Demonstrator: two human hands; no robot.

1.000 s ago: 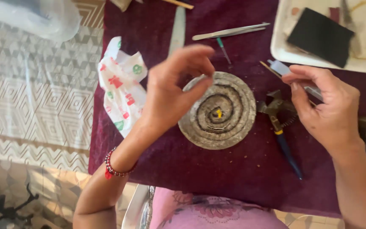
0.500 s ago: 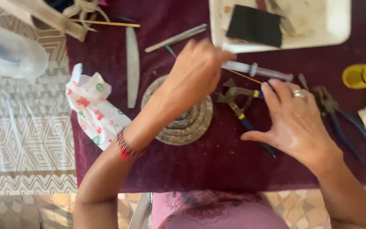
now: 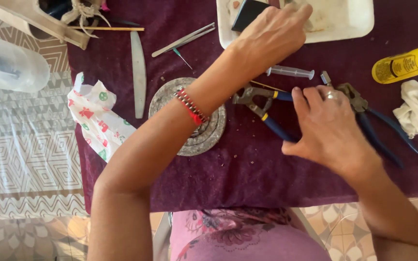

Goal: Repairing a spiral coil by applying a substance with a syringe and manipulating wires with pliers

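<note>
Yellow bottle lies right; both hands open, left over white tray, right on pliers.

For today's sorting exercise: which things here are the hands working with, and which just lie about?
In hand:
left hand reaching into white tray
right hand on blue-handled pliers

Lying about:
coiled disc
syringe
yellow bottle
patterned napkin
</note>
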